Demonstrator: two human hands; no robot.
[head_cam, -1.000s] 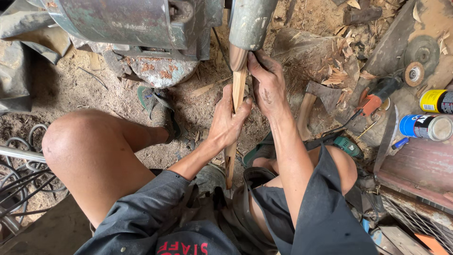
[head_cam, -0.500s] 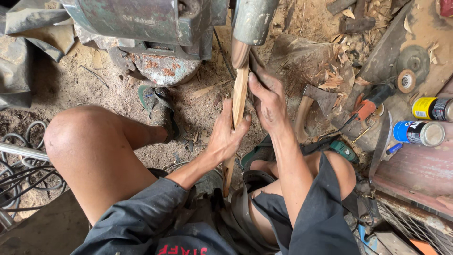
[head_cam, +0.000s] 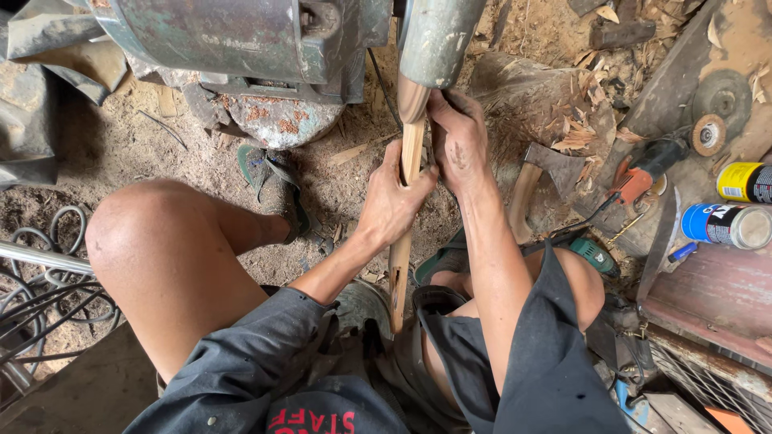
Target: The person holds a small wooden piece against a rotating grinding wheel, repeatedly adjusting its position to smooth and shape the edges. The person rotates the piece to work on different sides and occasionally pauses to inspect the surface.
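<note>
Both hands are up at the top of a long wooden stick (head_cam: 400, 265), right where its upper end meets the worn belt drum (head_cam: 438, 40) of the grinding machine (head_cam: 241, 40). Left hand (head_cam: 394, 201) is wrapped around the stick from the left side, fingers curled shut on it, thumb lying along the wood. Right hand (head_cam: 458, 141) sits just above and to the right, fingers closed over the stick's top end and pressed close against the underside of the drum; I cannot see the fingertips themselves, they are tucked behind the wood. The stick runs nearly upright in the view, its lower end down between the person's knees, near the dark shorts (head_cam: 450, 354).

From where I stand the person is seated low on the dirt floor (head_cam: 121, 145), left knee raised, a foot in a green sandal (head_cam: 273, 181) planted near the rusty base of the machine. Wood shavings (head_cam: 579, 112) are heaped to the right of the hands. An axe (head_cam: 539, 181) with a pale handle lies just beside the right forearm. Farther right are an orange-handled power tool (head_cam: 643, 173), a round grinding disc (head_cam: 722, 95), a yellow spray can (head_cam: 744, 182) and a blue spray can (head_cam: 724, 226). Coiled cable (head_cam: 40, 249) lies at the left edge
</note>
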